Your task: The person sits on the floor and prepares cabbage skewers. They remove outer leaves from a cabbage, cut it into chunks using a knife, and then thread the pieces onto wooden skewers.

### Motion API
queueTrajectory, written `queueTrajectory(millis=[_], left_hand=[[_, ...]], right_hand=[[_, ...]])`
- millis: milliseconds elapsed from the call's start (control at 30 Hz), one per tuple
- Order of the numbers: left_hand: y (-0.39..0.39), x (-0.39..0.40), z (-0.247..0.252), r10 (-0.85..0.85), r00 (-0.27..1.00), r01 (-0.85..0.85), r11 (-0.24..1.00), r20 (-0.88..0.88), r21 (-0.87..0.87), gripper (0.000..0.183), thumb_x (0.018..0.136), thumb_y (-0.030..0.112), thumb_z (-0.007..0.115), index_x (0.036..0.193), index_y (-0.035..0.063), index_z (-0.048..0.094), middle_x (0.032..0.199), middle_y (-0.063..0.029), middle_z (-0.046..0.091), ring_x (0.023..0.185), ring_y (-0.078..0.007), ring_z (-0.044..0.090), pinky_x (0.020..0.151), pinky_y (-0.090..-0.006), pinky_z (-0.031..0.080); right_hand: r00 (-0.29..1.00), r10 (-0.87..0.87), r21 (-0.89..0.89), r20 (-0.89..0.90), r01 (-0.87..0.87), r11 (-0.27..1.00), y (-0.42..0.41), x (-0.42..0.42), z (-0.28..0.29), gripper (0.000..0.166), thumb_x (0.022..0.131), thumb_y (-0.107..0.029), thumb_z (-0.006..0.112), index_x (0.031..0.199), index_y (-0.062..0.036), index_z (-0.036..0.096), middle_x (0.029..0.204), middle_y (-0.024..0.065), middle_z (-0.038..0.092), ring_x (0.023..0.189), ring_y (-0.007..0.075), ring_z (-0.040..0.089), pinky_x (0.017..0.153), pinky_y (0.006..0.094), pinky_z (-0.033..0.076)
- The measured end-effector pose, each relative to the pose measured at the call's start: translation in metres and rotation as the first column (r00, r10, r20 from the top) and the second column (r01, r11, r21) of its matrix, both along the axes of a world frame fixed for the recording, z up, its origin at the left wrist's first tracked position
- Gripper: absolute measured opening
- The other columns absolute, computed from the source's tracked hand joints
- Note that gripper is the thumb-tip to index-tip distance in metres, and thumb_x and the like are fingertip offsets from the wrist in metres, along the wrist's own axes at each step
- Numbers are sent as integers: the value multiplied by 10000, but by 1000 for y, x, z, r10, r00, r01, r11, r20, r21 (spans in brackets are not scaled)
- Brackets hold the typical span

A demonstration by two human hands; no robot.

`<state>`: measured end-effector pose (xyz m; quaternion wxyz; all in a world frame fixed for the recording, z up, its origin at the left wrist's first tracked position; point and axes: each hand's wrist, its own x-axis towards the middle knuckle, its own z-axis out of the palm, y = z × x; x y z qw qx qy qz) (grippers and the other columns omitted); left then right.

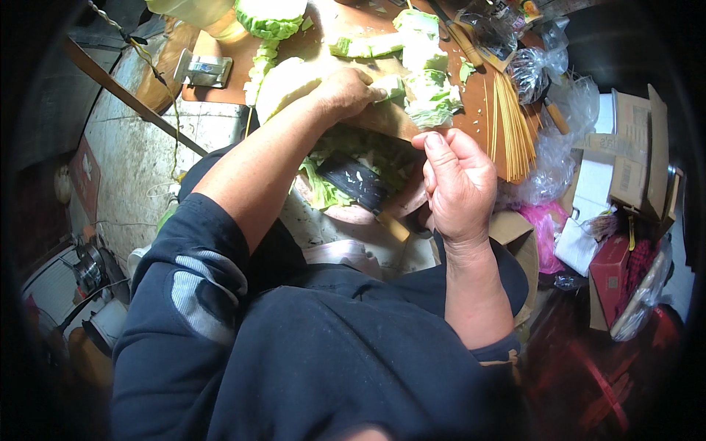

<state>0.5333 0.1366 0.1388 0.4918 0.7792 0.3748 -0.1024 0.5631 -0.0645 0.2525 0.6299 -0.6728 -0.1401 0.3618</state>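
Note:
My left hand (347, 93) reaches over a wooden board and grips a small cut cabbage piece (392, 86) at its thumb and fingertips. My right hand (460, 176) is closed in a pinch at the board's near right edge, just below a column of cabbage pieces (427, 71). A thin stick pokes out of that column's far end; whether my right fingers hold its near end is hidden. A large pale cabbage chunk (284, 82) lies partly behind my left forearm. Left of it, another cabbage column (261, 71) sits on a skewer.
Below the board, a basin (345, 215) holds cabbage leaves and a wooden-handled cleaver (358, 179). Bare skewers (513, 132) lie fanned on the table's right, near a wooden-handled knife (466, 44). A cut cabbage head (270, 19) stands at the back. Cardboard boxes (631, 149) and plastic bags are at right.

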Motion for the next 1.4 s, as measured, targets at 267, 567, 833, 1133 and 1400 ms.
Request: queueTrajectory(millis=[267, 567, 833, 1133, 1400], left_hand=[[-2, 6, 8, 14, 997, -15, 1000, -79, -4, 456, 673, 338, 764, 859, -70, 685, 832, -221, 685, 801, -287, 673, 801, -368, 520], [-17, -13, 49, 92, 995, -95, 990, -30, -104, 453, 727, 211, 746, 1034, -75, 574, 922, -193, 655, 736, -201, 665, 735, -300, 544], [22, -37, 39, 623, 690, -118, 599, 368, -792, 374, 788, -40, 642, 1141, -59, 521, 870, -122, 650, 773, -191, 664, 721, -273, 557], [53, -52, 48, 720, 503, -24, 564, 477, -825, 401, 823, 3, 512, 1223, -6, 480, 1034, -118, 615, 922, -235, 635, 831, -347, 543], [49, -48, 56, 774, 449, -138, 554, 446, -821, 370, 871, 45, 489, 1235, -24, 499, 1020, -121, 596, 944, -280, 646, 844, -372, 537]], right_hand=[[1000, -2, 10, 6, 2, 1000, -7, 1, 1, 187, 959, -156, 564, 926, 15, 635, 681, -30, 535, 531, 15, 402, 473, 158, 301], [999, 8, 15, 53, -8, 1000, -1, -5, 2, 168, 959, -131, 559, 937, 18, 634, 684, -37, 535, 533, 12, 399, 477, 153, 304], [983, 151, -61, 103, -146, 987, 5, -12, 0, 159, 954, -123, 562, 903, 6, 639, 630, -61, 495, 521, 2, 381, 474, 163, 297], [919, 331, -204, 214, -289, 935, 7, -19, 1, 164, 932, -130, 584, 870, 11, 640, 680, -44, 519, 595, 24, 411, 540, 192, 346], [891, 379, -237, 249, -324, 916, -2, -20, -3, 178, 927, -136, 594, 861, 23, 638, 730, -14, 550, 667, 49, 453, 605, 203, 388]])
